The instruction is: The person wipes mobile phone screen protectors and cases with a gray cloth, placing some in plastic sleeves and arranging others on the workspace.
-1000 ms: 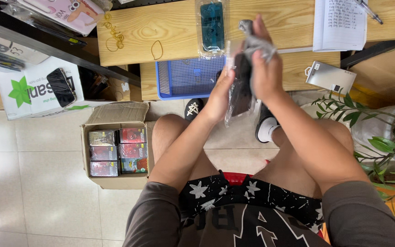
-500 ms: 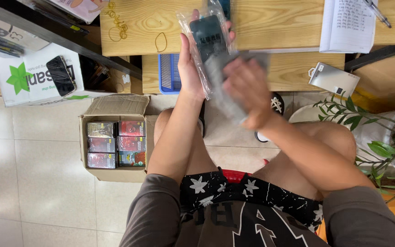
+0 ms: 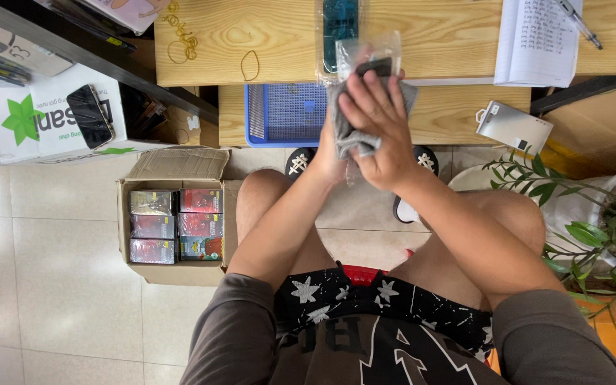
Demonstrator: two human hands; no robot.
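I sit over my knees with both hands raised in front of the wooden bench (image 3: 279, 32). My right hand (image 3: 376, 125) lies on top, pressing a grey cloth (image 3: 347, 135) against a dark phone-sized item in a clear plastic sleeve (image 3: 373, 58). My left hand (image 3: 329, 153) is mostly hidden beneath it and holds the sleeved item from below. Another teal item in a clear sleeve (image 3: 340, 21) lies on the bench just beyond my fingers.
A blue mesh tray (image 3: 279, 114) sits under the bench. An open cardboard box (image 3: 172, 221) of small packets stands on the tiled floor at left, by a white box (image 3: 51, 117) with a phone on it. A notebook (image 3: 536, 39), a silver device (image 3: 513, 127) and a potted plant (image 3: 600, 221) are at right.
My right hand has come over the top of the sleeved item with the grey cloth, covering it. Both hands have shifted slightly right and lower; the left hand is now mostly hidden.
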